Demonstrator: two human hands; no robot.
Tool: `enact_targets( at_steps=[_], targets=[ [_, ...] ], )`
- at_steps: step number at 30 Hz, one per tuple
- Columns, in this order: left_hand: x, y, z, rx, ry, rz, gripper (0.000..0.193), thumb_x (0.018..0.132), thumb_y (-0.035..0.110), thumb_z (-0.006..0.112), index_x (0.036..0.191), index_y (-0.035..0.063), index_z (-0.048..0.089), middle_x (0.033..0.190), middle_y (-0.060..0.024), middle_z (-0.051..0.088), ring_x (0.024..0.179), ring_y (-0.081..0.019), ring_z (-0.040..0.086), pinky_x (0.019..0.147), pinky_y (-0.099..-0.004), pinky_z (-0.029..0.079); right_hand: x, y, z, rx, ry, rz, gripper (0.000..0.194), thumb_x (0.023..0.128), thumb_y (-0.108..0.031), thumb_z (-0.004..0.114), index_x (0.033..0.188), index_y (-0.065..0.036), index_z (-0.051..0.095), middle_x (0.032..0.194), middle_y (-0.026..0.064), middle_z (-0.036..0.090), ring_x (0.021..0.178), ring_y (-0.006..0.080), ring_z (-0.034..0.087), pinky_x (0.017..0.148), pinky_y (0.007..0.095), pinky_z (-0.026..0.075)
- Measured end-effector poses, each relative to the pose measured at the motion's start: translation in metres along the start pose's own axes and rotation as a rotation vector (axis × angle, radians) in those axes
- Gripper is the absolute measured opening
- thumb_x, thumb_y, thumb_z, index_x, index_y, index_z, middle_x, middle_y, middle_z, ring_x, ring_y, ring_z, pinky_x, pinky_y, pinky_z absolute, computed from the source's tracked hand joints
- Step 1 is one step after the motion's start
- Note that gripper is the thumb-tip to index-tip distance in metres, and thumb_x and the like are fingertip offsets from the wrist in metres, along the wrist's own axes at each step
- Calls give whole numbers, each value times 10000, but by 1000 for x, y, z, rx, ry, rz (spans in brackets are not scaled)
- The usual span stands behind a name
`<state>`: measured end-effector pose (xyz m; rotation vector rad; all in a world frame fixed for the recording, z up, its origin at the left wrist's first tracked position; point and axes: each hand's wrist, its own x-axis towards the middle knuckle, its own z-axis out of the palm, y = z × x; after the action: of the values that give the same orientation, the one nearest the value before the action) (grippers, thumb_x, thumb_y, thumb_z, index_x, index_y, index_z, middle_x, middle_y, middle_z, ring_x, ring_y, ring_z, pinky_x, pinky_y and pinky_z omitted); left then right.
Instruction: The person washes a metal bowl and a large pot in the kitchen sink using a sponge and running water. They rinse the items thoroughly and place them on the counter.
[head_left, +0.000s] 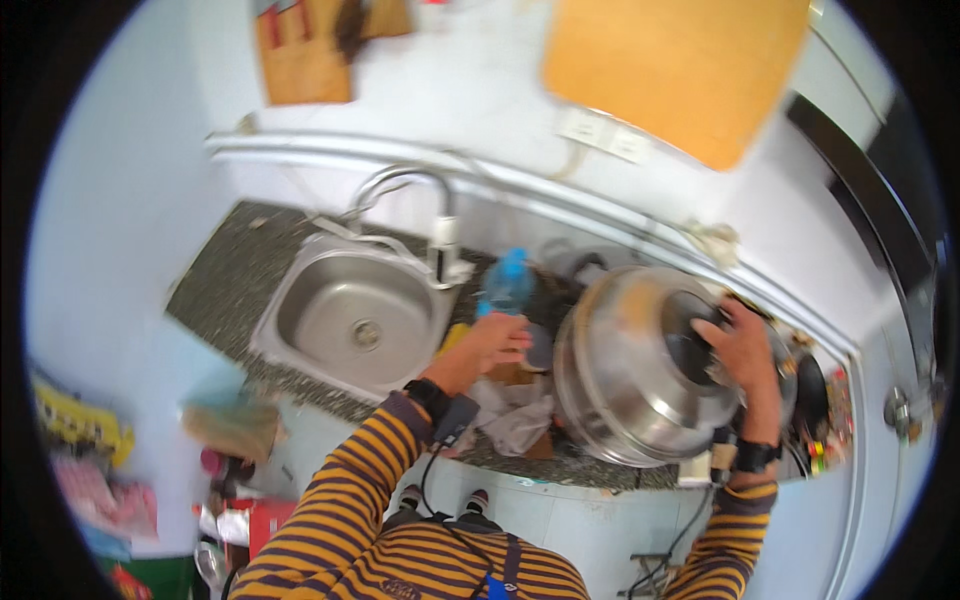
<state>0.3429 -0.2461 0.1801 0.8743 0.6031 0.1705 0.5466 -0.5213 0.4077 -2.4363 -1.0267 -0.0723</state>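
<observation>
A large steel pot or steamer (622, 360) stands on the dark speckled counter, with a domed lid that has a black middle part. My right hand (739, 341) is at the black part of the lid, thumb and fingers apart; whether it grips the lid cannot be told. Left of the pot, my left hand (504, 341) hovers with bent fingers over a grey-white cloth (514, 416) and near a blue plastic bottle (510, 281). Nothing can be made out in its fingers. The picture is somewhat blurred.
A steel sink (360, 322) with a curved faucet (442, 240) lies to the left. Pipes run along the wall behind. Beyond the pot are a dark pan (812, 397) and small colourful items. An orange board (675, 67) hangs above; bags and a red box (270, 521) sit lower left.
</observation>
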Motion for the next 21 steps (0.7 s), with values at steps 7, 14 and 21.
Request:
enact_targets(
  at_steps=[7, 14, 21],
  targets=[
    [-91, -14, -142, -94, -120, -56, 367, 994, 255, 456, 1244, -8, 512, 1204, -160, 587, 1128, -246, 589, 902, -367, 510, 5, -3, 5, -247, 70, -97, 419, 745, -246, 749, 999, 68, 634, 786, 146, 643, 734, 195, 597, 697, 343, 479],
    [-182, -34, -294, -511, 117, 110, 289, 971, 210, 513, 1185, 20, 552, 1135, -123, 602, 1071, -236, 588, 848, -369, 523, -14, -44, -85, -129, 426, -165, 388, 813, -294, 720, 948, 66, 659, 749, 62, 634, 701, 112, 545, 656, 268, 456],
    [-241, -71, -358, -849, 224, 284, 311, 963, 235, 553, 1195, 30, 562, 1147, -130, 602, 1071, -246, 591, 837, -364, 531, -35, -100, -140, 363, 523, -2, 456, 862, -364, 679, 1017, 64, 657, 880, 34, 635, 766, 85, 561, 700, 208, 443]
  ],
)
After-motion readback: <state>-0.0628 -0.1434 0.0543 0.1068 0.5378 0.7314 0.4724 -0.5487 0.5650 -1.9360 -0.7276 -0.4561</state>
